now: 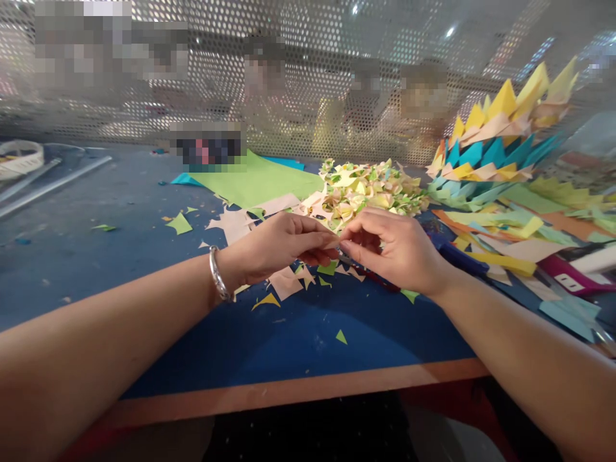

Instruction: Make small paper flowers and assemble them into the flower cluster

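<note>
Paper pile (373,186) — yel, grn, peach

On the table (289,356), scrap pile (378,186) in the middle, sheet (262,178) to its left, stack (491,154) right, strips (507,263) before that, mesh (315,83) behind!

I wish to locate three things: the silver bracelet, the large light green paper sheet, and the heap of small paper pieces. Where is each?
Silver bracelet (217,274): head view, middle of its band.
Large light green paper sheet (262,181): head view, its bare surface.
Heap of small paper pieces (373,189): head view, its middle.
</note>
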Tool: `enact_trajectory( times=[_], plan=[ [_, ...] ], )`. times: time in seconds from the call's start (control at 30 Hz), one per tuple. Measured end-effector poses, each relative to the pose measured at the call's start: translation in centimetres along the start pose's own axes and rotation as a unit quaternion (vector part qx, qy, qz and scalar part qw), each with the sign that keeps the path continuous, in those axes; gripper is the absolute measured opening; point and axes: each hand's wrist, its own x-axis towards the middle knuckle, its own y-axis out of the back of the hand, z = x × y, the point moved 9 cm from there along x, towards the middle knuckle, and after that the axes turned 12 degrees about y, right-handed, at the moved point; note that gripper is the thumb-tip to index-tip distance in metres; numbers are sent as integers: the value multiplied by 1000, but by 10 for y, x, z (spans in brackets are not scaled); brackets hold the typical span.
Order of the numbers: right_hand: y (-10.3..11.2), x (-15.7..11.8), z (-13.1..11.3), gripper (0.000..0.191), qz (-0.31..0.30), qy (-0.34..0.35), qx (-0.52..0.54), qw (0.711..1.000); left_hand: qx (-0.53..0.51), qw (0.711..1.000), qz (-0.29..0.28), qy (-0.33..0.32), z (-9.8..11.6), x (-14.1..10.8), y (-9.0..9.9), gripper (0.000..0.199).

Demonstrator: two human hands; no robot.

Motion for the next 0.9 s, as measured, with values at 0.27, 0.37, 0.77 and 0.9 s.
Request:
enact_trajectory(
  times=[0.27,0.37,0.77,0.9],
  plan=[
    [2,0,4,11,30,-16,3,999,101,992,10,-71,8,-4,-6,19],
    [2,-1,5,11,35,-20,8,999,136,986,49,-82,11,-5,-2,18],
    [0,-4,12,11,37,-50,22,998,96,987,59,-117,13,-5,-1,5],
    [-1,-5,13,10,34,-58,30,997,93,986,58,-123,12,-4,0,6]
  ],
)
